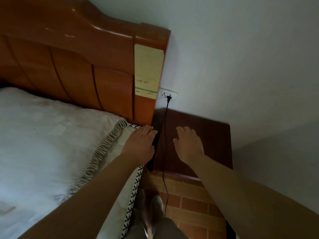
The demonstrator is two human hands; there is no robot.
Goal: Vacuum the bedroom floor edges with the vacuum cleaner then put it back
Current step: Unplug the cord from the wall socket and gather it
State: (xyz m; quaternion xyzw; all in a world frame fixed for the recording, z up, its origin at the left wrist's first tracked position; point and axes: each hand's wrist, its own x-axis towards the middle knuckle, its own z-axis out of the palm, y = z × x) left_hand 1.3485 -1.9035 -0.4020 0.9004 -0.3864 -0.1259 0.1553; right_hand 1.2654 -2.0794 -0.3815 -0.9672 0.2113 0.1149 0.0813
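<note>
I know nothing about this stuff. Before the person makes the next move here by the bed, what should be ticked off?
1. Plug seated in wall socket: ok.
2. Right hand free: ok, open above the nightstand.
3. Left hand free: cannot tell; its fingers lie at the nightstand's dark edge.
4. Cord clear of feet: not ok, it trails across the floor right beside the shoes.
5. Vacuum cleaner within reach: cannot tell, not in view.

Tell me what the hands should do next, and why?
Probably reach the right hand to the black plug in the white wall socket and pull it out: the thin black cord is plugged in, trailing over the dark wooden nightstand to the floor.
</note>
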